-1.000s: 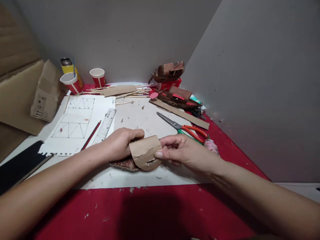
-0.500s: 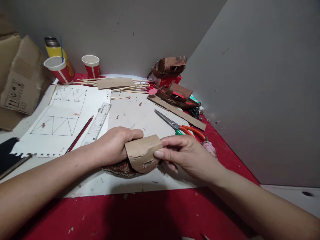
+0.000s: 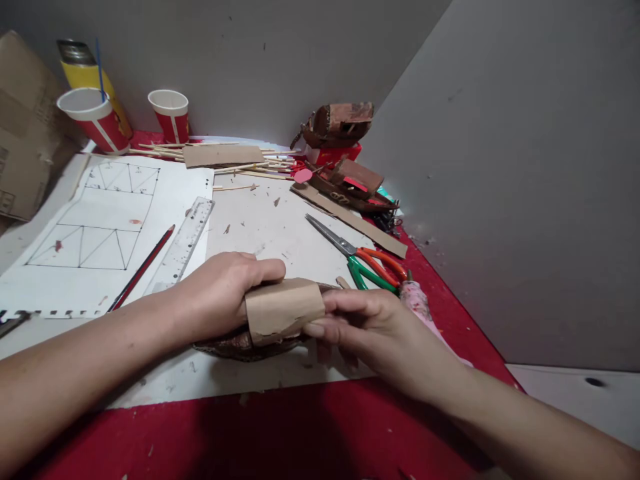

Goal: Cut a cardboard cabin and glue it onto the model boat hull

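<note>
A curved piece of tan cardboard (image 3: 285,307) lies over a dark brown cardboard model boat (image 3: 227,349) at the front of the white sheet. My left hand (image 3: 220,290) wraps round the boat's left part, its thumb along the far side of the cardboard; its other fingers are mostly hidden. Between thumb and fingers, my right hand (image 3: 373,327) pinches the right edge of the cardboard piece. Scissors (image 3: 350,250) with orange and green handles rest open just beyond my right hand, and a pink-wrapped tube (image 3: 415,299) is beside them.
At left are a drawing on paper (image 3: 107,213), a pencil (image 3: 143,267) and a clear ruler (image 3: 183,243). Behind stand paper cups (image 3: 169,119), a yellow bottle (image 3: 80,72), wooden sticks (image 3: 277,163) and two brown model boats (image 3: 345,127). A cardboard strip (image 3: 350,220) lies right. Grey walls enclose the table.
The tan cardboard has tipped down and now curves over the boat, its torn lower part less visible. My right hand has moved slightly down with it. The camera view has shifted a little.
</note>
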`<control>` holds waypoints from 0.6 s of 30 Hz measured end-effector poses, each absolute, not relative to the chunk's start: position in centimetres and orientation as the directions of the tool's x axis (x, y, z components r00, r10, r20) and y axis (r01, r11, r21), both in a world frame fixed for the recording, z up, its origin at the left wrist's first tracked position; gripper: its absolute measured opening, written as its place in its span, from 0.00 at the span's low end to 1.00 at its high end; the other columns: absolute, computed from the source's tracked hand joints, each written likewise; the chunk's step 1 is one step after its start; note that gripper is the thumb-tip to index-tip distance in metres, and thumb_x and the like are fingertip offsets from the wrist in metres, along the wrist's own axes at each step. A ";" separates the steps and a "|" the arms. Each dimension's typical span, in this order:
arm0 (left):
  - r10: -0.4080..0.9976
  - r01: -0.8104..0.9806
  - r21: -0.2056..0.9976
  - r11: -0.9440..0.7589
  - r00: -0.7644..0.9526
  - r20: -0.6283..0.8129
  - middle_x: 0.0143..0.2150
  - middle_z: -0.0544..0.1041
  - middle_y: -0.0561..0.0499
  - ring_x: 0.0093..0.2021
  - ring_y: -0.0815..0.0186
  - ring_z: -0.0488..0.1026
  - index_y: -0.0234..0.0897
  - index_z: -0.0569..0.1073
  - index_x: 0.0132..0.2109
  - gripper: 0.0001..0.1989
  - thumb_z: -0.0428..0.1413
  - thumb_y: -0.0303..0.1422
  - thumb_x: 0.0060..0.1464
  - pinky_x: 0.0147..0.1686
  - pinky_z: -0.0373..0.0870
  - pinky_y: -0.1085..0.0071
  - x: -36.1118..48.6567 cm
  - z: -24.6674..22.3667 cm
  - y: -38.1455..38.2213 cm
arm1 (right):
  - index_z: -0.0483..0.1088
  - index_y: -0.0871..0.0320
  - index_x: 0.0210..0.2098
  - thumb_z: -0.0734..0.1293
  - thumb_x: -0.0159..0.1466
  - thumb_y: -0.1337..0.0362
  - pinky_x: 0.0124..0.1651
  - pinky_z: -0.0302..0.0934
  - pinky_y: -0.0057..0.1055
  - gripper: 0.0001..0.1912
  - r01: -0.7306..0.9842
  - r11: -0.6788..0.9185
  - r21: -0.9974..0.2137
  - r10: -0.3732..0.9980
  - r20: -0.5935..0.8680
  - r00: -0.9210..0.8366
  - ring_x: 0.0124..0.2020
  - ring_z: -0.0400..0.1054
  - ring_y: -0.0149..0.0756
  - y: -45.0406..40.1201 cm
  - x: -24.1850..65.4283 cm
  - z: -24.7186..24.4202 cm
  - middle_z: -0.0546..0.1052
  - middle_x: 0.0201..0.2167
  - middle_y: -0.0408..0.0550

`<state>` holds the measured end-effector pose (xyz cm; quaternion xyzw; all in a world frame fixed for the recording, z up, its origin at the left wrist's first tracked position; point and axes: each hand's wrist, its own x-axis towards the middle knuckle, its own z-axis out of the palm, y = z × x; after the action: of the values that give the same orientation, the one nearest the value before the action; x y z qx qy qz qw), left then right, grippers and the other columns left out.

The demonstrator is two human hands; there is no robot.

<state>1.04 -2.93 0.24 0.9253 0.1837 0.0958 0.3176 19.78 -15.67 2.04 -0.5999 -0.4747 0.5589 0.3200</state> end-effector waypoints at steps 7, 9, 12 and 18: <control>0.382 0.267 0.587 -0.764 0.921 0.078 0.25 0.68 0.54 0.26 0.67 0.65 0.40 0.63 0.30 0.06 0.54 0.30 0.51 0.26 0.52 0.72 1.1 0.0 -3.2 | 0.76 0.58 0.29 0.72 0.59 0.49 0.25 0.60 0.25 0.17 0.185 -0.299 -0.936 0.947 -0.315 -0.061 0.22 0.64 0.28 -16.4 19.2 1.4 0.74 0.23 0.42; 0.378 0.267 0.583 -0.767 0.923 0.075 0.26 0.69 0.54 0.26 0.67 0.66 0.40 0.63 0.30 0.06 0.55 0.31 0.51 0.26 0.52 0.72 1.1 0.0 -3.2 | 0.76 0.58 0.29 0.74 0.58 0.51 0.25 0.59 0.25 0.15 0.162 -0.304 -0.939 0.947 -0.316 -0.057 0.22 0.63 0.27 -16.4 19.1 1.2 0.73 0.23 0.41; 0.379 0.268 0.572 -0.775 0.922 0.081 0.26 0.69 0.54 0.26 0.67 0.66 0.40 0.63 0.31 0.05 0.54 0.31 0.52 0.26 0.52 0.72 1.0 0.0 -3.2 | 0.75 0.58 0.28 0.75 0.57 0.53 0.26 0.60 0.24 0.14 0.125 -0.315 -0.941 0.944 -0.324 -0.060 0.22 0.64 0.27 -16.4 19.3 1.0 0.73 0.21 0.40; 0.415 0.319 0.576 -0.753 0.909 0.039 0.25 0.69 0.55 0.24 0.67 0.65 0.41 0.63 0.32 0.04 0.54 0.31 0.52 0.25 0.53 0.72 0.9 0.4 -3.3 | 0.72 0.59 0.24 0.75 0.55 0.52 0.23 0.56 0.24 0.17 0.169 -0.384 -0.908 0.915 -0.399 -0.064 0.19 0.64 0.27 -16.3 19.6 0.9 0.74 0.17 0.42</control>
<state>0.87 -3.34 0.35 0.9325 0.1966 0.0825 0.2914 19.64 -16.27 0.94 -0.6022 -0.4499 0.5740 0.3246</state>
